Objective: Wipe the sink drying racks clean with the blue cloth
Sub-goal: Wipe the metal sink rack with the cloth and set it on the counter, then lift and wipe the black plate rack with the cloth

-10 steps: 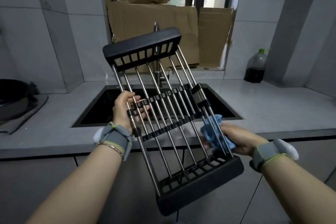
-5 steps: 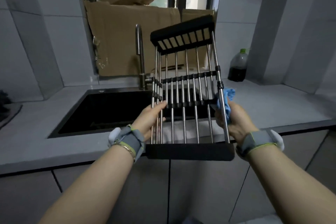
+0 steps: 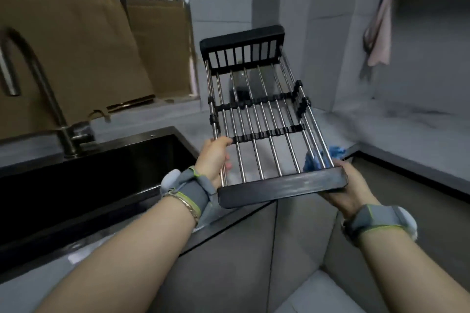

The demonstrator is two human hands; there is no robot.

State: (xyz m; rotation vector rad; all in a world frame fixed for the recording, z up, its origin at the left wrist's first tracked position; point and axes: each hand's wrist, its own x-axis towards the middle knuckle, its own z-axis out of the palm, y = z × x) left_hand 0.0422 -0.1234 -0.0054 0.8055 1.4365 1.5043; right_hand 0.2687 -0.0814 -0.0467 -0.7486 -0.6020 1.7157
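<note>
I hold a sink drying rack (image 3: 262,119) of steel rods with black end pieces in the air, to the right of the sink and over the counter. My left hand (image 3: 213,160) grips the rods on its left side. My right hand (image 3: 348,193) holds the near right corner from below, with the blue cloth (image 3: 315,161) bunched against the right rods. The rack's far end tilts upward.
A black sink (image 3: 106,173) with a steel faucet (image 3: 43,94) lies to the left. Brown cardboard (image 3: 89,58) covers the window. A dark bottle (image 3: 240,89) shows through the rods. A pink cloth (image 3: 380,33) hangs on the right wall. Grey counter (image 3: 396,134) runs along the corner.
The rack has swung from over the sink to the right, toward the corner counter, and turned flatter. The view has turned right with it. Both hands keep their hold.
</note>
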